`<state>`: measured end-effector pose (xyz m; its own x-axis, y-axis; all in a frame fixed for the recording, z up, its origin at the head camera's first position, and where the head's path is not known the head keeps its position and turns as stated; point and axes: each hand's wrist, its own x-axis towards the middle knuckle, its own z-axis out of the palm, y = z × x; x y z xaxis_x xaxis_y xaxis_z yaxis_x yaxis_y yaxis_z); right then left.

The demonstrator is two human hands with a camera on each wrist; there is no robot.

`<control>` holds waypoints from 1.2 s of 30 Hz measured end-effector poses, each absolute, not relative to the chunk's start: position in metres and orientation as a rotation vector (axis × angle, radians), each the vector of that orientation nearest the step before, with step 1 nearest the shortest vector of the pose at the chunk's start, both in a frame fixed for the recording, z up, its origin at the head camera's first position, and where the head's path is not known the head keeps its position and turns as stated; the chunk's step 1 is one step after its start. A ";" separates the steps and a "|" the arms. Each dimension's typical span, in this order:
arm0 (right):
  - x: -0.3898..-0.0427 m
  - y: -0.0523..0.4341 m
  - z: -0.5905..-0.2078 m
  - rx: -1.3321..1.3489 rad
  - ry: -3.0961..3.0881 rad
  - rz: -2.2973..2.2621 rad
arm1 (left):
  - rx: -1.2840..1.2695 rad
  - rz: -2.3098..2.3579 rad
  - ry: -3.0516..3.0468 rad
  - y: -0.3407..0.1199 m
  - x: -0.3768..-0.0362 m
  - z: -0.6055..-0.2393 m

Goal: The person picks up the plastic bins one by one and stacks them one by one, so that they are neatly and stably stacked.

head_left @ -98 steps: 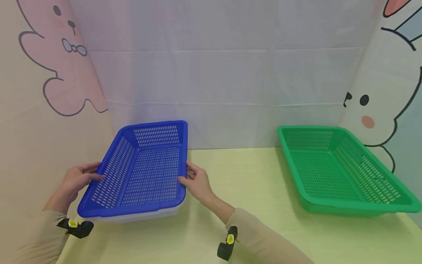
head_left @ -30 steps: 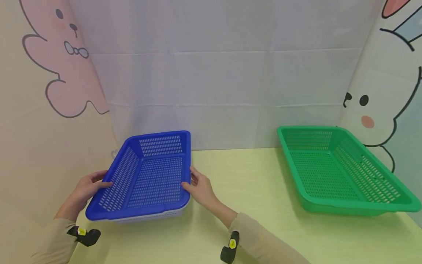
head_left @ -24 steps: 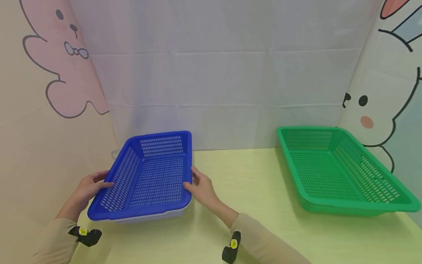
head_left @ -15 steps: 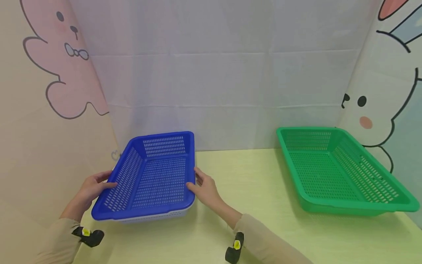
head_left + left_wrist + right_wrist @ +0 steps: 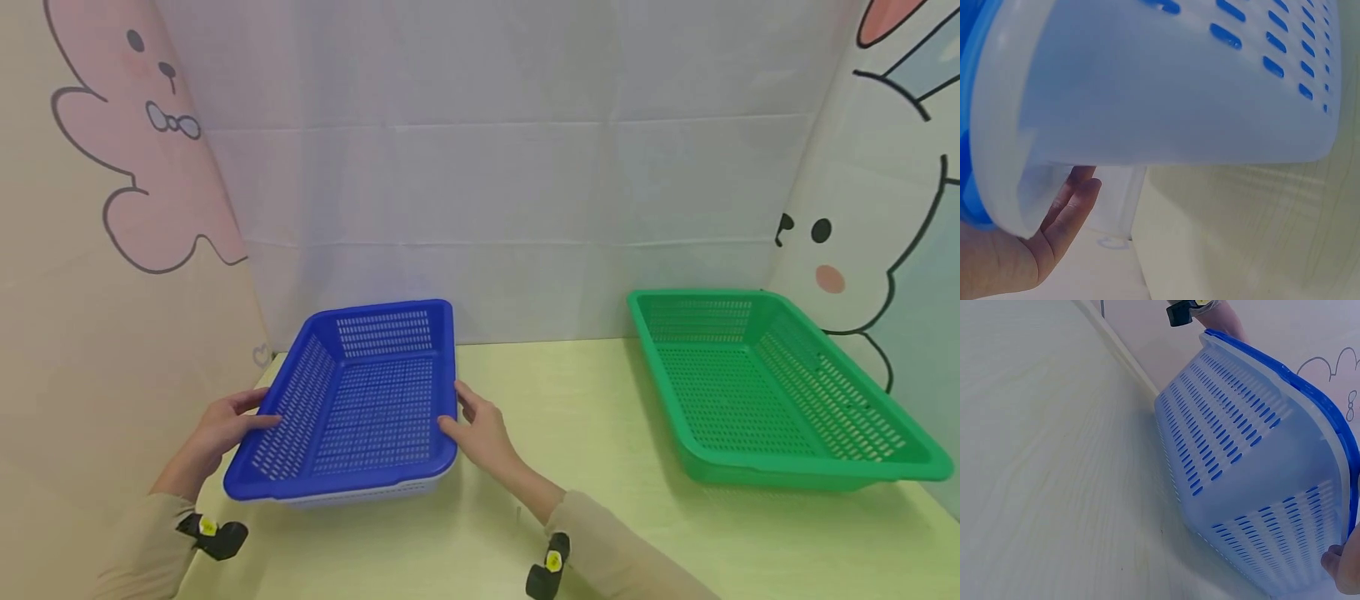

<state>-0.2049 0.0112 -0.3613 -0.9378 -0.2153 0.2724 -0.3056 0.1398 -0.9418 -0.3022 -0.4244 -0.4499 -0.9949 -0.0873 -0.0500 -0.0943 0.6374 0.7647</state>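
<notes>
A blue plastic basket (image 5: 386,408) sits nested inside a white basket (image 5: 367,496), whose slotted wall fills much of the left wrist view. My left hand (image 5: 225,425) holds the pair at the left side, thumb over the blue rim and fingers under it. On the opposite side, my right hand (image 5: 480,429) grips the rim the same way, thumb on top. In the right wrist view, the bottom of the white basket (image 5: 1235,462) lies close over the tabletop, and the blue rim shows above the white one. Both baskets have slotted walls; nothing lies in the blue one.
A larger green basket (image 5: 738,400) stands on the right of the pale yellow table (image 5: 555,400). A white cloth backdrop (image 5: 480,183) rises behind the table edge, with cartoon-printed panels at both sides. Black wrist cameras (image 5: 217,537) sit on both sleeves.
Both hands have shifted the nested baskets to the right and lower in the head view, away from the left panel. The grip stays the same, and the green basket has stayed in place.
</notes>
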 end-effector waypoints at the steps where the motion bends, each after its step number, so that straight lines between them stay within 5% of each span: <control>1: -0.202 0.012 -0.358 0.532 -2.319 1.941 | -0.177 1.312 2.830 -0.420 -0.299 -0.445; 8: -0.209 0.015 -0.369 0.536 -2.304 1.922 | -0.159 1.328 2.730 -0.371 -0.261 -0.386; 15: -0.222 0.020 -0.390 0.546 -2.297 1.885 | -0.149 1.330 2.733 -0.376 -0.269 -0.396; 25: -0.201 0.029 -0.361 0.520 -2.302 1.891 | -0.133 1.310 2.724 -0.323 -0.234 -0.347; 36: -0.221 0.038 -0.392 0.492 -2.290 1.861 | -0.126 1.315 2.722 -0.313 -0.239 -0.348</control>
